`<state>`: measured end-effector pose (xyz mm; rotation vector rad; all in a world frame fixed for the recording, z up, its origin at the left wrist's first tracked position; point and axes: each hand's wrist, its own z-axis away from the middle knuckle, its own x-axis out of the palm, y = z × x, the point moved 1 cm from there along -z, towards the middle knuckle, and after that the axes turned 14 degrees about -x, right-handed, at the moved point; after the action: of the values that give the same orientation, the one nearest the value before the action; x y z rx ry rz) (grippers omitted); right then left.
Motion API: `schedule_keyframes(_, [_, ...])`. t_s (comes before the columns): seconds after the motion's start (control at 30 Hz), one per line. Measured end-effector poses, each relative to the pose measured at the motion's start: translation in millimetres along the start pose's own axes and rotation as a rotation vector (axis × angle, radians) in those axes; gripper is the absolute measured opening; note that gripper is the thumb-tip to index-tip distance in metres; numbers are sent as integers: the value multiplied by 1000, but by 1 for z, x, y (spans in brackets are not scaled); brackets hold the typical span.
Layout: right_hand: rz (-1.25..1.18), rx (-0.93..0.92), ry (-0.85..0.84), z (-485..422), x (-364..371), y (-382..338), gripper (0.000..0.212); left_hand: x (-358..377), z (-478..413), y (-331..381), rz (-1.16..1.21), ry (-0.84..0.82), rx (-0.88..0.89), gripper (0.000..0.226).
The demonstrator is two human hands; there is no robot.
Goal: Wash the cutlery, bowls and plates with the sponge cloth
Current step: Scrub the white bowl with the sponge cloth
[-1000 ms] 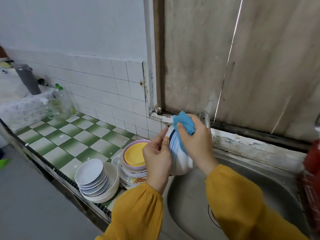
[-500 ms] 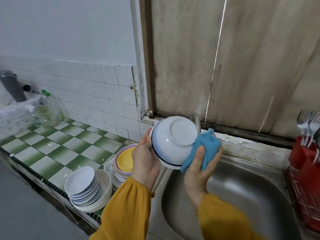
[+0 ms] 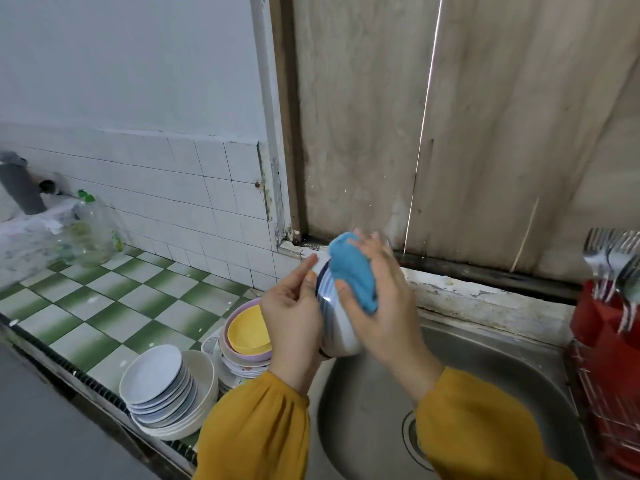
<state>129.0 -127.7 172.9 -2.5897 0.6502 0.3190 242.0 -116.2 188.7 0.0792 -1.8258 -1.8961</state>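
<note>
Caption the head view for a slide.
Left hand holds a white bowl over the sink; right hand presses blue cloth against it.

White tiled wall (image 3: 194, 188), green-checked counter (image 3: 104, 306), weathered wooden shutters (image 3: 502, 133), daylight through their gap (image 3: 428, 84).

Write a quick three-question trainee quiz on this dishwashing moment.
1. Which hand presses the blue sponge cloth against the round white bowl with blue stripes?
2. True or false: the yellow plastic bowl lies inside the stainless steel sink.
3. The metal forks stand in: A the sink, B the red plastic holder, C the green-and-white tiled counter.
Key: 1 the right hand; 2 false, it nests in stacked dishes on the counter; 3 B.
</note>
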Motion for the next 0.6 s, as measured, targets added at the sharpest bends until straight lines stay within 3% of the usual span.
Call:
schedule_keyframes(0.07, [-3,-226,17,19,5,-4,42,-2,-9,1,94,25,-91,28])
schedule_keyframes(0.1, [-80,-237,85,26,7,-4,42,-3,-12,1,138,33,-132,27])
schedule_keyframes(0.2, [-284,81,410,22,4,0,43,-5,-12,1,182,21,-169,26])
schedule_keyframes(0.23, [-280,172,456,13,1,1,34,-4,-9,-1,176,22,-159,27])
schedule_keyframes(0.3, [-208,231,408,3,-2,4,19,-3,-6,-2,181,60,-142,26])
schedule_keyframes(0.47, [-169,31,9,4,-12,14,26,-12,-16,5,240,135,-138,22])
schedule_keyframes(0.6, [-54,146,35,-10,-22,22,24,-10,-10,5,167,90,-77,27])
